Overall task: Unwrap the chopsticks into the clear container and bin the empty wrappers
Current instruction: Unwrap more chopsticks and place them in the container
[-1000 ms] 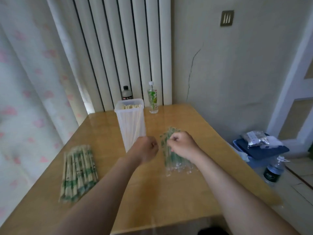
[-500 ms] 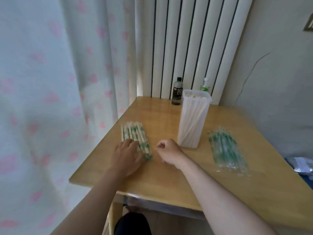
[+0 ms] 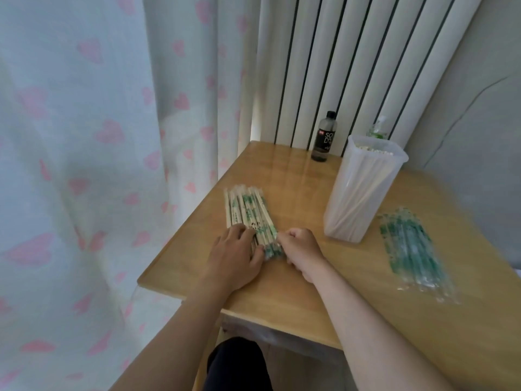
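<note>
A pile of wrapped chopsticks (image 3: 246, 214) in green-printed sleeves lies on the wooden table (image 3: 310, 289) near its left edge. My left hand (image 3: 235, 256) rests flat on the pile's near end, fingers spread over the sleeves. My right hand (image 3: 301, 249) is curled at the pile's near right corner, thumb and forefinger pinching the end of a wrapped pair. The tall clear container (image 3: 363, 190) stands to the right, holding several bare chopsticks. Empty clear wrappers (image 3: 411, 249) lie in a heap right of the container.
A black drink bottle (image 3: 324, 136) stands at the table's back edge and a green-labelled bottle (image 3: 377, 131) peeks out behind the container. A heart-print curtain (image 3: 98, 165) hangs at the left, a white radiator (image 3: 352, 57) behind. No bin is in view.
My view has swung left, away from the empty wrappers. Both hands have moved over to the wrapped pile; the left has settled on it and the right has closed in on its near end.
</note>
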Demonstrator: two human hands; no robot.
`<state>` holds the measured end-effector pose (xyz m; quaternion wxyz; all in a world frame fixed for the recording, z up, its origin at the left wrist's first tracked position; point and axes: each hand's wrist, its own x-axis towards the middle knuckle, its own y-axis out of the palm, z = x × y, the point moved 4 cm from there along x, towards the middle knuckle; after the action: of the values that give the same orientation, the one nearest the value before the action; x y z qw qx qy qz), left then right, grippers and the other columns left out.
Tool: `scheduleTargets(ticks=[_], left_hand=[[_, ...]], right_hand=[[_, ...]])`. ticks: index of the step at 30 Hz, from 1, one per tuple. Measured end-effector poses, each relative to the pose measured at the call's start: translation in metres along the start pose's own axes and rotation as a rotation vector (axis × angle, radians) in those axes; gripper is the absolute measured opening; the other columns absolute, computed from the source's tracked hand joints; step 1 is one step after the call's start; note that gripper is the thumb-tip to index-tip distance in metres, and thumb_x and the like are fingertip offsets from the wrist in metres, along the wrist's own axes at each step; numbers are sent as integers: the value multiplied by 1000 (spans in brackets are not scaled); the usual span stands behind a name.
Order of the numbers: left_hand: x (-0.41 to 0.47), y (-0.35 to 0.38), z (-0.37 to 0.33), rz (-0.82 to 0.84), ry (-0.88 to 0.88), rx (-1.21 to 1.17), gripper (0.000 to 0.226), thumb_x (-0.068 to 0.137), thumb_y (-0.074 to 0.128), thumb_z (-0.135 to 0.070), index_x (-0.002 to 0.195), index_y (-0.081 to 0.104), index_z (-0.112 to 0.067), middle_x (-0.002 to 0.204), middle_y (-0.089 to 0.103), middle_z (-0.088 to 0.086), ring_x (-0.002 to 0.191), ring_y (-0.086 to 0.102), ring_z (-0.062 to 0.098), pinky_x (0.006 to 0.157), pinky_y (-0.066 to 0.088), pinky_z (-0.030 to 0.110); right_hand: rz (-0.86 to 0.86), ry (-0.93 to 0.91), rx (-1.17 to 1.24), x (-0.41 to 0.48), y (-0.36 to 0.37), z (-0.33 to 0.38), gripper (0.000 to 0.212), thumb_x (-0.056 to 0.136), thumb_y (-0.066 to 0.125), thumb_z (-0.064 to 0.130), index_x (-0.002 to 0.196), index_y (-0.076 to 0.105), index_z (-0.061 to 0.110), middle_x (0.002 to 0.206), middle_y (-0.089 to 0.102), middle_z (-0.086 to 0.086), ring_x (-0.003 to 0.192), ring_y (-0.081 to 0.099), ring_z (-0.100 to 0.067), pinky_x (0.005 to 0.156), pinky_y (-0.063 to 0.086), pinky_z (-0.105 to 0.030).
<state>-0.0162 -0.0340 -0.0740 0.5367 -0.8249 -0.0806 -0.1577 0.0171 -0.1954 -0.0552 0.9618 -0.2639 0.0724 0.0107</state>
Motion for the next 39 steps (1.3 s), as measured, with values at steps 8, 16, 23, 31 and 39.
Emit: scheduleTargets(ticks=[8,16,23,31,39], left_hand=[[-4,-1,2,-22,0,28,61,89,29,-55,126,59,-18,133,56,6,121,55,27,100,45,42],[-3,-20,-27,-322,221,196,57,83,50,-45,127,61,-12,138,57,16,124,55,34,107,35,48],[21,-24,-84,-291,426,255,21,95,57,-35,102,63,-16,81,59,5,59,63,30,42,47,36],[19,-18,-149,-286,446,333,12,84,71,-25,85,63,-16,65,56,0,43,56,25,33,32,26],[28,-15,-165,-319,501,324,26,96,49,-36,83,61,-18,65,55,-1,46,55,25,32,38,28]], right_hand=[[-55,38,304,-8,-14,-8,2,89,64,8,89,66,8,76,77,-6,55,65,-17,39,37,-26],[-60,39,632,-24,-52,-21,16,89,65,-5,81,68,9,67,65,-11,54,60,-18,42,39,-26],[-35,-55,953,-39,-105,-13,14,94,58,-8,84,64,1,71,54,-18,51,52,-19,42,38,-25],[-115,-58,876,-52,-113,-11,49,107,45,43,97,77,8,78,61,-14,58,52,-17,49,38,-30],[-190,-39,750,-50,-154,-27,52,108,44,41,91,81,8,63,58,-1,58,52,-13,47,39,-29]])
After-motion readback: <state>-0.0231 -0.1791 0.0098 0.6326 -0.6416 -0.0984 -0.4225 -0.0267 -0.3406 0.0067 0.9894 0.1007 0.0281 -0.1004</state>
